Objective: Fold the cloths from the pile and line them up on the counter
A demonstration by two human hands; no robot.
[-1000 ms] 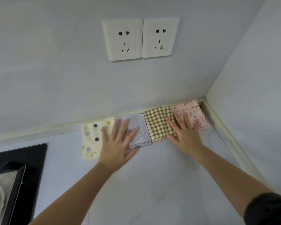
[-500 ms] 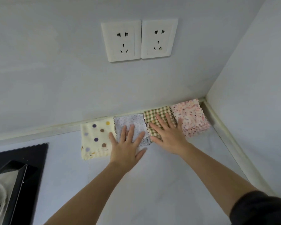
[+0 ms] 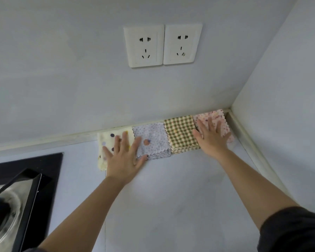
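A left socket [image 3: 144, 46] and a right socket [image 3: 182, 44], both white, are mounted side by side on the grey back wall [image 3: 62, 79], their edges touching. A side wall [image 3: 289, 106] is met at the right, so that a corner is formed. A pale trim strip [image 3: 44, 142] is run along the foot of the back wall. At the lower left a black hob [image 3: 49, 166] is seen, with a shiny metal surface [image 3: 9, 206] beside it, too blurred to be identified.

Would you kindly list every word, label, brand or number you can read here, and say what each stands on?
There is no readable text anywhere in this view.
Wall sockets: pin holes only, no lettering.
Dotted cloth, lilac cloth, checked cloth, pink cloth: patterns only.
Black hob: no legible marking.
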